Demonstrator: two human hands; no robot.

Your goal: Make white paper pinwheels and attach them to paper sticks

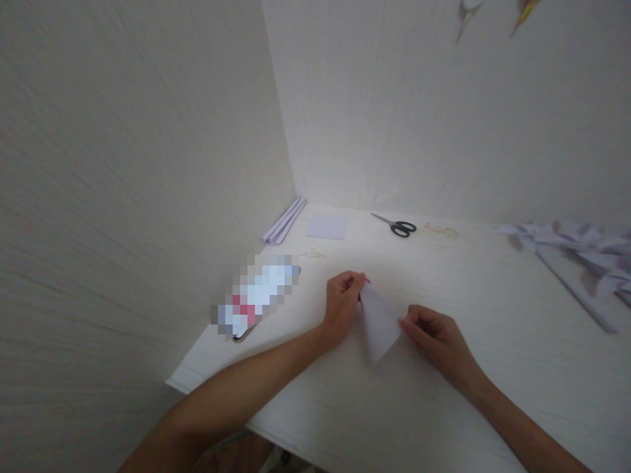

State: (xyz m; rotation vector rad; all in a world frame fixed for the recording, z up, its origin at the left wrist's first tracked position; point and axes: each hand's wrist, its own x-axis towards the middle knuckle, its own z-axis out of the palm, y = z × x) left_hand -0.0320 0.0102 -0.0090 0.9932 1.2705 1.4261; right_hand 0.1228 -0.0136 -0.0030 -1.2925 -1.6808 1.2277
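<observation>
A folded sheet of white paper [379, 323], roughly triangular, is held up above the table between both hands. My left hand [344, 305] pinches its upper left corner between thumb and fingers. At the paper's right corner, the thumb and forefinger of my right hand [436, 335] are closed on it. One point of the paper hangs down toward me. Blur softens its lower edge, and the fold's inner side is hidden.
Black-handled scissors [400, 228] lie near the back wall, beside a flat paper square [327, 226]. Rolled paper sticks [284, 222] rest in the left corner. A phone [261, 295] with a pixelated screen lies at left. Folded paper pieces [586, 246] and a paper stick [574, 289] are at right.
</observation>
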